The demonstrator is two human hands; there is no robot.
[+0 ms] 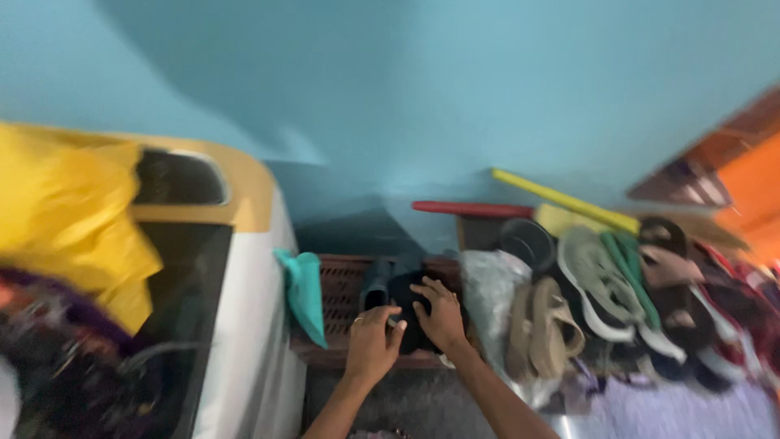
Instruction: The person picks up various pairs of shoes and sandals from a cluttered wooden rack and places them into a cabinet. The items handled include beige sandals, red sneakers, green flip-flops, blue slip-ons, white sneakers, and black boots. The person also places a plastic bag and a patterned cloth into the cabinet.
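**Two hands on a dark bundle in a brown crate**

Blurred view, looking down from the person's head at a floor corner against a blue wall [455, 89].

At the centre of the frame sits a brown slatted crate [345, 297]. Inside it lies a dark, soft-looking bundle [404, 293], perhaps cloth or footwear; the blur hides which. Both hands meet on it. The left hand [372, 341], with a ring on one finger, rests at the bundle's 7 o'clock edge, fingers curled loosely; whether it actually grips anything cannot be told. The right hand [440, 313] lies flat on the bundle's 4 o'clock side, fingers spread and pressing down, seemingly to steady it rather than grasp it.

A teal cloth [305, 297] hangs over the crate's 9 o'clock rim, draped as if left there to be out of the way.

Towards 9 o'clock stands a white machine with a yellow top [244, 203], a yellow bag [73, 211] heaped on it.

Towards 3 o'clock, sandals and slippers [601, 284] are piled together, a clear plastic bag [491, 284] just beside the crate. At 1 o'clock a yellow stick [561, 199] and a red stick [467, 209] lean at the wall's foot.
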